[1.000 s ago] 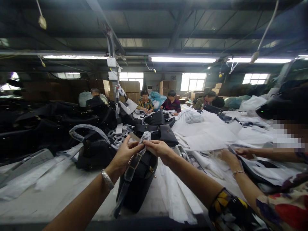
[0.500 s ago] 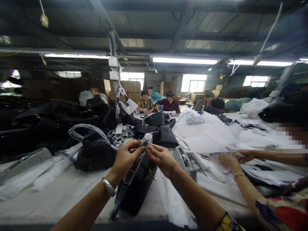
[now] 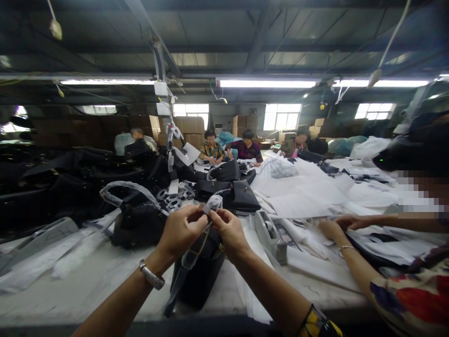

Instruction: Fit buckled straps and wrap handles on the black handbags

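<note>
A black handbag (image 3: 198, 276) stands on the white worktable (image 3: 87, 276) right in front of me. Its strap (image 3: 191, 252) rises from the bag, wrapped in clear plastic and white tissue. My left hand (image 3: 178, 231) pinches the strap near its top, a silver bracelet on that wrist. My right hand (image 3: 229, 229) pinches the wrapping (image 3: 213, 203) at the strap's upper end, fingertips close to the left hand's. Both hands are closed on it above the bag.
A tape dispenser (image 3: 270, 234) sits just right of the bag. Another black handbag (image 3: 138, 220) with wrapped handles stands to the left, more bags beyond. White paper sheets (image 3: 301, 192) cover the right side, where a co-worker's hands (image 3: 336, 227) work. Several people sit at the far end.
My hands have drawn slightly closer together on the strap's top, and the right hand has turned its fingers onto the wrapping. The co-worker's hands shifted a little over the paper.
</note>
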Tool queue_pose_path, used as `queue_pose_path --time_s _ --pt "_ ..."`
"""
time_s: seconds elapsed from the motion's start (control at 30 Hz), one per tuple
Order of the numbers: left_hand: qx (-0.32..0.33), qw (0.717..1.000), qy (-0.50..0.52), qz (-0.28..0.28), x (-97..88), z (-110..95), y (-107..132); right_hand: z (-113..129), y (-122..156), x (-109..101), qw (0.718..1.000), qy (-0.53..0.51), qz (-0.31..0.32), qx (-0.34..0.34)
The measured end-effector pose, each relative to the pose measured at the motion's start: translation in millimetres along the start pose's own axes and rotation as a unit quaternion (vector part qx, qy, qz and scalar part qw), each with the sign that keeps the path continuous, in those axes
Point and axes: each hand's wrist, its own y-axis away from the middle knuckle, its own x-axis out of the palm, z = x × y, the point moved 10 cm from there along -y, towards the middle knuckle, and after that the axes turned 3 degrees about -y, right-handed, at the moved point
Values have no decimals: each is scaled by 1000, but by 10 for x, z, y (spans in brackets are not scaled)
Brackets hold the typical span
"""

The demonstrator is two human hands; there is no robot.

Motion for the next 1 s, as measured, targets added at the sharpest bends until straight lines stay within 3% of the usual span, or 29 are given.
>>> queue_pose_path --time_s 0.2,0.37,0.43,0.67,0.8,0.9,1.0 --pt "27 988 -148 36 -78 -152 -122 -37 12 -3 999 13 -28 -18" --pt "32 934 -355 -9 -66 -245 -57 -19 9 176 996 -87 -27 -16" --pt "22 923 -383 -28 -36 -270 3 20 -7 246 993 -118 -17 -23" --pt "50 943 -322 -63 178 -252 143 53 21 296 989 -146 16 -30" --pt "50 953 -289 -72 215 -208 163 132 78 312 991 -112 52 -46" --pt "58 969 -236 -43 147 -228 123 183 40 216 994 -88 38 -48" --pt "10 996 -80 30 20 -117 -15 203 -38 142 996 -74 43 -37"
